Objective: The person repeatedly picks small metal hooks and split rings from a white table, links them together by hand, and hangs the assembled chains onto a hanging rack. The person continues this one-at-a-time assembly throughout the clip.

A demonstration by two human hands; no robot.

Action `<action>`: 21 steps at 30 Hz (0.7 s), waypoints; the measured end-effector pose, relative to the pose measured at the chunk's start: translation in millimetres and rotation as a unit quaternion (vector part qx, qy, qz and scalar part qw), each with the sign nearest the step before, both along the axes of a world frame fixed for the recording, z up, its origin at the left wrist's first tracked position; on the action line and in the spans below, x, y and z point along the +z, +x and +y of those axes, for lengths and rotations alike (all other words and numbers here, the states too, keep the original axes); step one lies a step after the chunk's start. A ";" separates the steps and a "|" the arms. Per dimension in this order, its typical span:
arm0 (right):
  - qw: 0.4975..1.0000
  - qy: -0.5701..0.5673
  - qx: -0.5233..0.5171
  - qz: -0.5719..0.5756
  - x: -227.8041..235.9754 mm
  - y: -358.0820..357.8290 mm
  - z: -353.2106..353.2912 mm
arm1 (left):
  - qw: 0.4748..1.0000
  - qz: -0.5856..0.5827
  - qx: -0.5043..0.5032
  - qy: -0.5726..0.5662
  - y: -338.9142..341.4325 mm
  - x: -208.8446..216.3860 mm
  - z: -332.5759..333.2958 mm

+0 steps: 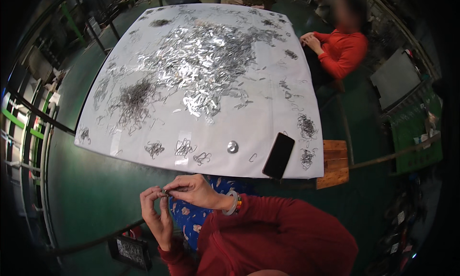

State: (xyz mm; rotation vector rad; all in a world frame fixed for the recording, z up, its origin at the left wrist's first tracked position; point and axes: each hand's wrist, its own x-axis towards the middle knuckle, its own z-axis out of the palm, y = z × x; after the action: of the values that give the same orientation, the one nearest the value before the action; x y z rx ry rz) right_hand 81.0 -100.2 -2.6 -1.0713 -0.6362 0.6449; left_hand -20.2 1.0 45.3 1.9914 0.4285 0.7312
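Green floor surrounds a white tabletop beyond the grip, as the head view shows. Left grip and right grip meet at the fingertips, both pinched on a small piece, too tiny to identify, on the near side of the tabletop and apart from it. Judged from the pose, the step in hand is fingertip handling of this piece; the next move calls for a light, steady pinch. Beyond the grip lie wire hooks and, farther off, a pile of metal strips. Right of the grip, a metal disc and a phone flank the near edge, the phone reaching it. Open room lies left of the grip, over floor, and on the tabletop beyond the disc.
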 end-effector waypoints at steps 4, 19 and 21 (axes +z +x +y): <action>0.995 0.000 -0.027 -0.100 0.7 -0.4 -0.9 | 1.000 0.000 0.029 0.011 -1.5 -6.0 -3.2; 0.813 -0.417 -0.159 -0.375 -37.9 245.5 -116.7 | 0.979 -0.110 0.049 -0.164 -2.8 -26.2 -8.0; 0.763 -0.442 -0.188 -0.431 -58.2 286.4 -132.6 | 0.980 -0.102 0.051 -0.164 -0.6 -27.0 -6.1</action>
State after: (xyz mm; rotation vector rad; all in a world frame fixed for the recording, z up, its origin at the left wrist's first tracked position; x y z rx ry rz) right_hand 367.4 -232.8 -60.9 -2.3881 -0.8753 -0.0017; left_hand -20.8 -5.1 18.3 1.5779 0.4967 0.8612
